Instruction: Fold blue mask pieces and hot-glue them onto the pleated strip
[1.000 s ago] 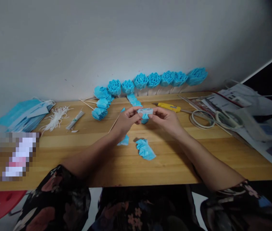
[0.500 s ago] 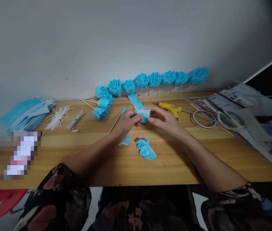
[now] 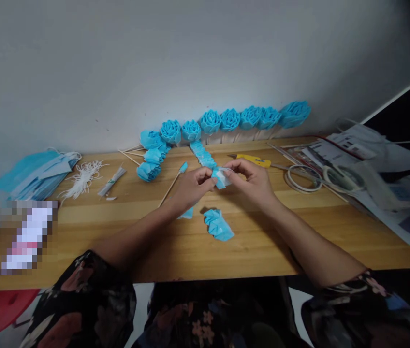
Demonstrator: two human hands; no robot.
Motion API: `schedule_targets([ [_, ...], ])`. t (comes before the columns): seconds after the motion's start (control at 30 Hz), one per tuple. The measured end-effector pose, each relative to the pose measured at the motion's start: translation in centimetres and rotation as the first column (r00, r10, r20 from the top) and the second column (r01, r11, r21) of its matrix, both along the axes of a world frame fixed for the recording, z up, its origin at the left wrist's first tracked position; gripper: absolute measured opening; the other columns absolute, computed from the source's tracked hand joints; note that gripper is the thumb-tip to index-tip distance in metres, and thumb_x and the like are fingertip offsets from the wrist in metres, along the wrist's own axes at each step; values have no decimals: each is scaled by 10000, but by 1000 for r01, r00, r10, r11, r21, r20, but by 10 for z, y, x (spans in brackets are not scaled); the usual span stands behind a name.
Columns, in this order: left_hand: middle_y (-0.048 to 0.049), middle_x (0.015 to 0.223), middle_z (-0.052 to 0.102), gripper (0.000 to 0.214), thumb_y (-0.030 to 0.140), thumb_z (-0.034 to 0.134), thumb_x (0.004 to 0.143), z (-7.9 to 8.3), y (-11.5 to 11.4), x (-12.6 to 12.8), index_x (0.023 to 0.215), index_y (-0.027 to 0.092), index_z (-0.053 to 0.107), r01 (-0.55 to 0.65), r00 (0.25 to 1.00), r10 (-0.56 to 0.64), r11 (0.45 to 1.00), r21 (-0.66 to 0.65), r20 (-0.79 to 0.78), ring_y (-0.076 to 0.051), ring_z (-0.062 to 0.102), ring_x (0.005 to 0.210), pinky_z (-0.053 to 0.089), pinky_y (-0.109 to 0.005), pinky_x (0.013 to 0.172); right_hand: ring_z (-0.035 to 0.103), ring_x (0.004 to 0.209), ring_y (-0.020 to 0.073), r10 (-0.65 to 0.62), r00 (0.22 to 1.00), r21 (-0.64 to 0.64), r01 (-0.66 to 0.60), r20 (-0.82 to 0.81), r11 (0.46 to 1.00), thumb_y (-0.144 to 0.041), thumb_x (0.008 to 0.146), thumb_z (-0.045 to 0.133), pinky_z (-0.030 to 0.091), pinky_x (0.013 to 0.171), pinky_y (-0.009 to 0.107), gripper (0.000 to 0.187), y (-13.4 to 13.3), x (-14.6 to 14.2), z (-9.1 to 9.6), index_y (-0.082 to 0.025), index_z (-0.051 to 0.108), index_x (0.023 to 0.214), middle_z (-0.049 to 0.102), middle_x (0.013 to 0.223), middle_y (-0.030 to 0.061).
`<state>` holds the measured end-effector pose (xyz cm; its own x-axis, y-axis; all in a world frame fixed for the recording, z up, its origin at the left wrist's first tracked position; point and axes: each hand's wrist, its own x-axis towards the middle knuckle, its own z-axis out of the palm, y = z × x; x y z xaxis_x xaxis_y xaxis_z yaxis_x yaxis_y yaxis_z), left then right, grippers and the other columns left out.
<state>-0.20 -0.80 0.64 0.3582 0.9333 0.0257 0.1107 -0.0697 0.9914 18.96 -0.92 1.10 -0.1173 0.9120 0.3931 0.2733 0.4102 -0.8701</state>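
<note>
The left hand (image 3: pixel 194 186) and right hand (image 3: pixel 254 181) pinch a small blue-and-white fabric piece (image 3: pixel 221 180), well in from the wooden desk's (image 3: pixel 190 258) front edge.

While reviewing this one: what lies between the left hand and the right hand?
In the head view, a small blue-and-white piece lies there, pinched by the fingers of both the left hand and the right hand.

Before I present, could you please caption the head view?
Left hand and right hand pinch a blue-and-white piece in front of blue flowers.
</note>
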Motion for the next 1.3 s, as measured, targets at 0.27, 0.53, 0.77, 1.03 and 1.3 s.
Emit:
schedule_targets([
  [0.27, -25, 741, 723, 237, 371, 727, 846, 1, 1, 2, 883, 139, 691, -48, 981, 62, 996, -81, 184, -120, 656, 663, 534, -261, 686, 702, 897, 211, 65, 996, -67, -69, -63, 995, -406, 823, 754, 564, 841, 367, 268, 2, -1, -5, -234, 699, 1020, 756, 967, 46],
  [0.53, -21, 728, 723, 142, 279, 714, 835, 2, -1, 2, 861, 149, 664, -42, 992, 51, 996, -76, 115, -113, 653, 649, 521, -248, 667, 691, 889, 204, -28, 999, -67, 25, -45, 997, -416, 791, 769, 545, 788, 343, 424, 4, 1, -6, -245, 654, 1162, 742, 987, 38],
  [0.77, 3, 723, 663, 212, 374, 701, 870, 3, -3, 1, 855, 162, 698, -67, 998, 66, 997, 48, 6, -111, 587, 669, 474, -246, 663, 577, 666, 157, -25, 997, -99, 17, -75, 995, -428, 807, 731, 468, 626, 300, 203, 1, -1, -2, -234, 693, 853, 657, 731, -4],
  [1.03, -1, 644, 639, 248, 377, 658, 887, 5, -1, 0, 783, 160, 717, -67, 994, 69, 997, -23, 80, -110, 567, 612, 482, -248, 634, 579, 695, 159, 27, 996, -104, -36, -89, 994, -384, 804, 722, 462, 644, 306, 177, 1, -3, -6, -233, 691, 890, 647, 760, 0],
  [1.3, -2, 624, 651, 196, 329, 680, 870, 2, 0, 1, 789, 152, 702, -78, 989, 89, 993, -93, 121, -99, 580, 582, 485, -237, 611, 644, 750, 174, 36, 996, -113, -45, -76, 993, -394, 799, 761, 501, 662, 312, 460, 0, -2, -5, -269, 644, 1227, 686, 843, -5],
])
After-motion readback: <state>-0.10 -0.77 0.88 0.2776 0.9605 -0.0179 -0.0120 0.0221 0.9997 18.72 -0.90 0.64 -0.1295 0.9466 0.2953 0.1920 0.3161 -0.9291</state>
